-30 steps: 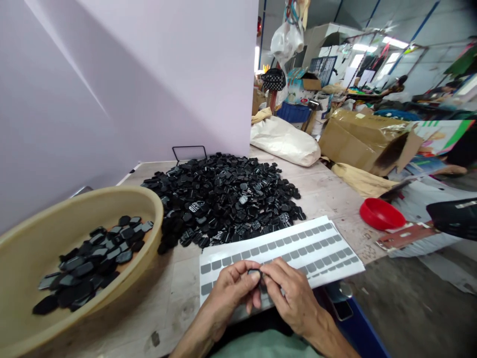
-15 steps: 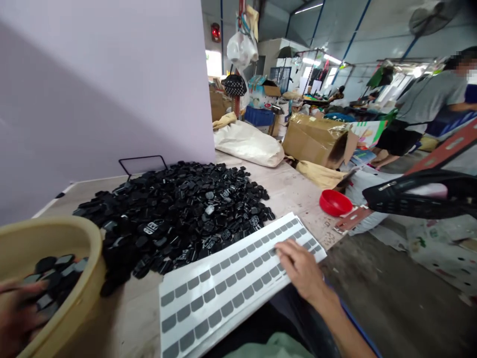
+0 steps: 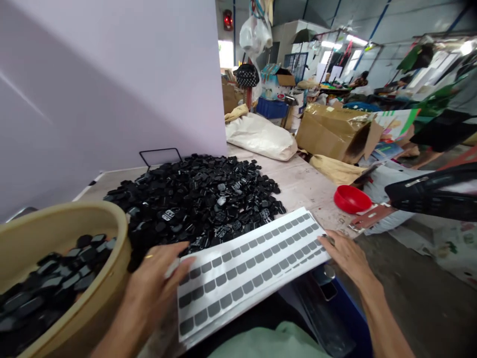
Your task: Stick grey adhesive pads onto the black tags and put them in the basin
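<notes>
A stack of white sheets [image 3: 246, 248] with rows of grey rounded stickers lies slanted at the table's front edge. My left hand [image 3: 158, 276] is at its left end, thumb over the sheet and fingers apart along the edge. At the right end my right hand [image 3: 345, 251] pinches the sheet's edge between thumb and fingers. Behind the sheets spreads a big heap of small black pieces [image 3: 194, 194]. On the left a yellow tub [image 3: 121, 233] holds more black pieces [image 3: 55, 278], some with grey faces.
A red bowl [image 3: 352, 200] sits at the table's right edge, near a black bag [image 3: 432, 191]. Farther back are a white sack [image 3: 261, 136] and an open cardboard box [image 3: 335, 132]. A wire stand [image 3: 160, 150] stands by the pale panel [image 3: 149, 74].
My left hand has come out of the tub to the sheets' left end. My right hand has moved from the stickers to the right edge. The view has turned left.
</notes>
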The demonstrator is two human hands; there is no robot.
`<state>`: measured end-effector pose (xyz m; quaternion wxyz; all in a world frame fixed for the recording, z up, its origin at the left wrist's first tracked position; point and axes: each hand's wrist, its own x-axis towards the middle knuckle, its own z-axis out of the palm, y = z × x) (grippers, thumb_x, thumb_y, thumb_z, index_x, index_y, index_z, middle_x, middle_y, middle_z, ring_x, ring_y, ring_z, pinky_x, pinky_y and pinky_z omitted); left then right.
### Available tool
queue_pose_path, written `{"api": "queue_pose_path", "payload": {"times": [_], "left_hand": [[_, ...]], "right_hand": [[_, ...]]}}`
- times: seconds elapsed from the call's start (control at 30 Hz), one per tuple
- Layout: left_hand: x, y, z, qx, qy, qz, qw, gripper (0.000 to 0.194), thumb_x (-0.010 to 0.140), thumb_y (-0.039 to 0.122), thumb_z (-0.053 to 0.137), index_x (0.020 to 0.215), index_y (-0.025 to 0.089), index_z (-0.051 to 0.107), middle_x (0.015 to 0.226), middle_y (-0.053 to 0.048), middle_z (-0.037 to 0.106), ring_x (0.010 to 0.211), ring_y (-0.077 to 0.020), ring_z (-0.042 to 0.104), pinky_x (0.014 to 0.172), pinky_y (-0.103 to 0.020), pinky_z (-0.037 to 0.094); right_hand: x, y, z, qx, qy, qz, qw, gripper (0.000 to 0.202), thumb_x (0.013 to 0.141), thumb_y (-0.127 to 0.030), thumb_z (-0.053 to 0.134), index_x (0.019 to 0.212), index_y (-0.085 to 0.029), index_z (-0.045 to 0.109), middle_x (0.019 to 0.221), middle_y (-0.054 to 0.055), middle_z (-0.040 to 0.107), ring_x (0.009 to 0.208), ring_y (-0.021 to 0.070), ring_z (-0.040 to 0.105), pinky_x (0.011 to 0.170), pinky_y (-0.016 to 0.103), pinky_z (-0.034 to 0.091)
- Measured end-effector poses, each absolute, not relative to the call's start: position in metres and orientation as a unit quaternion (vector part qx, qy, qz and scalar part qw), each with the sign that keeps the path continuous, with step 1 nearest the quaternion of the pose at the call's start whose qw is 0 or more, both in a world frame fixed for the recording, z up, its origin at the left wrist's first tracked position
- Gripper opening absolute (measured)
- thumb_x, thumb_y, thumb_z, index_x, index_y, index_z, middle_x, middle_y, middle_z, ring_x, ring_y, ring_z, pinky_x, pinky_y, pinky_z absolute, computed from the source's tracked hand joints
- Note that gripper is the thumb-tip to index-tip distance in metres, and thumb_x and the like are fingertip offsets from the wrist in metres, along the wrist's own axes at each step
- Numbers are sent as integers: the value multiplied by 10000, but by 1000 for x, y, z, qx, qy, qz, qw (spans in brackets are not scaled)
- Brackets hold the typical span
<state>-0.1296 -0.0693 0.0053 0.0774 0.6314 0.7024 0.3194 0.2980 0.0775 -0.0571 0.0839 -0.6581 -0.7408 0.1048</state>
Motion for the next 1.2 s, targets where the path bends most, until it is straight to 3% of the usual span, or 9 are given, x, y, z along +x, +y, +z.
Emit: {"api": "queue_pose_path", "payload": {"times": [0.07, 0.27, 0.57, 0.8, 1.03, 1.1, 1.2], "left_hand": [[-118, -51, -6, 675, 689, 251, 78, 352, 857, 448, 503, 1068, 193, 623, 999, -87, 640, 945, -259, 556, 848, -379, 446], [-92, -14, -32, 718, 664, 155, 140, 212, 850, 357, 524, 889, 231, 690, 834, -63, 597, 814, -242, 516, 767, -369, 412], [-92, -5, -32, 724, 636, 221, 150, 192, 816, 296, 529, 919, 217, 671, 896, -64, 620, 849, -249, 502, 776, -376, 403], [-62, 21, -16, 748, 597, 238, 163, 221, 854, 354, 501, 894, 208, 662, 853, -60, 629, 839, -248, 525, 774, -385, 421], [18, 95, 12, 784, 476, 333, 220, 413, 821, 301, 577, 1214, 180, 535, 1099, -98, 605, 1012, -251, 531, 891, -381, 414], [43, 116, 17, 801, 444, 336, 220, 400, 807, 275, 598, 1195, 183, 560, 1089, -94, 611, 1022, -247, 534, 890, -356, 413], [68, 134, 18, 812, 423, 334, 223, 235, 798, 244, 602, 1020, 185, 654, 971, -71, 647, 903, -215, 582, 801, -306, 432]], "right_hand": [[300, 78, -59, -653, -744, 110, 96, 401, 904, -487, 388, 1115, -226, 607, 1041, 80, 642, 949, 243, 609, 796, 334, 433], [297, 72, -58, -664, -728, 72, 154, 404, 907, -445, 394, 1188, -233, 592, 1108, 81, 619, 924, 242, 612, 733, 326, 442], [282, 64, -48, -653, -715, 7, 250, 289, 913, -379, 402, 980, -198, 617, 956, 72, 661, 866, 209, 618, 697, 274, 419], [280, 64, -40, -641, -723, 41, 254, 346, 952, -406, 333, 739, -216, 529, 624, 3, 595, 610, 168, 576, 586, 256, 367], [277, 56, -28, -586, -751, 80, 294, 343, 977, -377, 297, 740, -219, 489, 653, -16, 572, 622, 141, 566, 601, 241, 406], [276, 53, -25, -572, -757, 86, 304, 329, 977, -366, 307, 750, -220, 495, 671, -21, 577, 628, 135, 568, 603, 239, 414], [277, 52, -26, -560, -759, 98, 319, 311, 976, -361, 322, 768, -217, 504, 684, -25, 579, 634, 133, 572, 616, 242, 425]]}}
